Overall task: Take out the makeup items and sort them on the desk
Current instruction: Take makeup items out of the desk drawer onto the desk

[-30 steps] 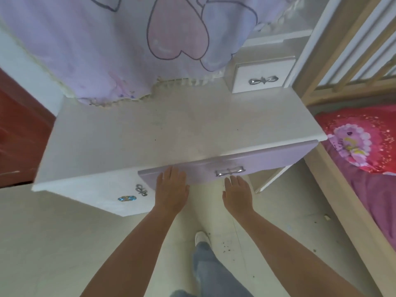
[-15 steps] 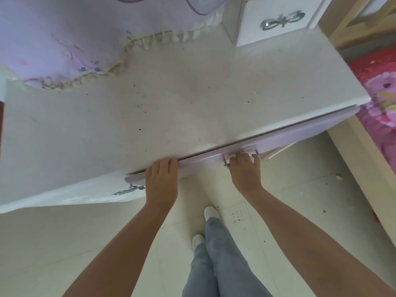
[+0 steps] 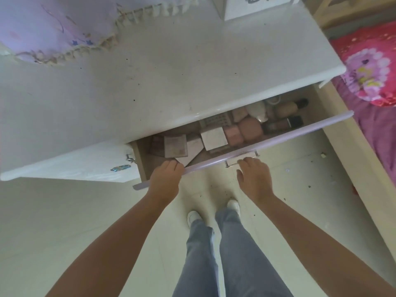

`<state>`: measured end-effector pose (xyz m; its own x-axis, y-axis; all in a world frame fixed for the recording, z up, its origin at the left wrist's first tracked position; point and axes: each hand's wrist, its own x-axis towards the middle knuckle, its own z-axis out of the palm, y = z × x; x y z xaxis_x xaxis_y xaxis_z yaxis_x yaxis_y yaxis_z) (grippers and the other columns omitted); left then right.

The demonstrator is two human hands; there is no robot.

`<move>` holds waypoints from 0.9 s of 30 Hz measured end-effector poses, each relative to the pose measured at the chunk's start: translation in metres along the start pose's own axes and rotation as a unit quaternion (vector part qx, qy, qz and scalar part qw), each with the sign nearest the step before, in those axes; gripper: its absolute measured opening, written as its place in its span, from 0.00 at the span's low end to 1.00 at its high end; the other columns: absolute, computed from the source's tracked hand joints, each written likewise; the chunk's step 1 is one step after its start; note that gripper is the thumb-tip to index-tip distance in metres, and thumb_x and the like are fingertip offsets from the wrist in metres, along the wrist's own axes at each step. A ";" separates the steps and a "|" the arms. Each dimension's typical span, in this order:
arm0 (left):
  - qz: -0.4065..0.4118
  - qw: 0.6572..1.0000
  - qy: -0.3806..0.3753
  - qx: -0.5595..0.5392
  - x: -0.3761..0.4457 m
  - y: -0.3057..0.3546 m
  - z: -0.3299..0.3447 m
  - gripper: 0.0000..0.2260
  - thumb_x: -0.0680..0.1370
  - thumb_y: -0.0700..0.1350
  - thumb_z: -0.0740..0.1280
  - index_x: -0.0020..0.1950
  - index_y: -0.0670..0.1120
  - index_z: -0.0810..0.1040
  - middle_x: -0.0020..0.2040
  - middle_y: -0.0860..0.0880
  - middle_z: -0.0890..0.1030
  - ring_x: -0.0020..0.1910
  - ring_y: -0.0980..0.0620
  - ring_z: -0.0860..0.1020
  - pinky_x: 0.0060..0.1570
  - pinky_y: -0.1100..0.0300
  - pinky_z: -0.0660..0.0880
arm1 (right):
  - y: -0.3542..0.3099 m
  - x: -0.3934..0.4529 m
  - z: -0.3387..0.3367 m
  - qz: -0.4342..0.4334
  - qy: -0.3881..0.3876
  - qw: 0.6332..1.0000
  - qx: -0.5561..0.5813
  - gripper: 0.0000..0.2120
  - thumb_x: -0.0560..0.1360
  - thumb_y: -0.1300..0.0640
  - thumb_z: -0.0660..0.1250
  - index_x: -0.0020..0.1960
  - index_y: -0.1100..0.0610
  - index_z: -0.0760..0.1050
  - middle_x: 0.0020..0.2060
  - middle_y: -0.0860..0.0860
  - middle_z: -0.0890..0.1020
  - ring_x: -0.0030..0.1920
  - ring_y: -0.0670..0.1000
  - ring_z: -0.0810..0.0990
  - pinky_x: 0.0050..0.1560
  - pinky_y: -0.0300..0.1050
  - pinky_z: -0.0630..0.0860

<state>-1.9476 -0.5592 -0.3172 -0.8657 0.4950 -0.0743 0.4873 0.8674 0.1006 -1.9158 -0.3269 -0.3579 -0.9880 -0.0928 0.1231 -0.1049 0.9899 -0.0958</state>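
Your left hand [image 3: 165, 179] grips the open drawer's front [image 3: 278, 137]; your right hand [image 3: 255, 179], fingers loosely curled, touches its handle [image 3: 242, 158].

**A bedroom at home, seen at the dressing table**

The place was a home bedroom. A white dressing table [image 3: 171, 67] stood against the wall, a frilled lilac cloth [image 3: 53, 24] with cartoon prints draped over its back. Its lilac-fronted drawer [image 3: 278, 137] stood pulled out, packed with compacts, palettes and foundation bottles [image 3: 282, 125]. Just to the right lay a bed with a wooden frame [image 3: 355, 159] and a bright pink floral cover [image 3: 368, 67]. The floor [image 3: 64, 211] was pale tile.
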 end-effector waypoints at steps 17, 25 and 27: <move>-0.030 0.999 -0.038 -0.009 -0.020 0.021 0.036 0.34 0.41 0.34 0.78 0.38 0.46 0.62 0.26 0.49 0.74 0.23 0.50 0.74 0.19 0.68 0.62 | 0.072 0.043 -0.001 -0.172 -0.194 0.961 -0.096 0.22 0.32 0.62 0.79 0.20 0.57 0.71 0.17 0.51 0.72 0.19 0.50 0.73 0.20 0.31 0.65; -0.052 0.995 -0.079 -0.023 -0.018 0.016 0.034 0.19 0.60 0.49 0.76 0.42 0.45 0.69 0.33 0.47 0.78 0.31 0.47 0.78 0.25 0.63 0.72 | 0.066 0.071 -0.016 -0.201 -0.388 0.898 -0.055 0.22 0.71 0.40 0.64 0.51 0.58 0.75 0.49 0.54 0.79 0.49 0.53 0.78 0.47 0.45 0.74; -0.119 0.984 -0.114 -0.069 -0.008 0.013 0.029 0.17 0.75 0.56 0.60 0.49 0.42 0.75 0.45 0.45 0.80 0.46 0.44 0.78 0.39 0.58 0.74 | 0.051 0.085 -0.017 -0.161 -0.457 0.873 0.050 0.21 0.76 0.40 0.56 0.50 0.57 0.74 0.52 0.55 0.79 0.48 0.52 0.75 0.50 0.46 0.72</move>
<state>-1.9316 -0.5507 -0.3437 -0.8976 0.2905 -0.3314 0.2401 0.9529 0.1852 -2.0030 -0.2829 -0.3352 -0.5781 -0.4576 -0.6756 -0.3592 0.8861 -0.2929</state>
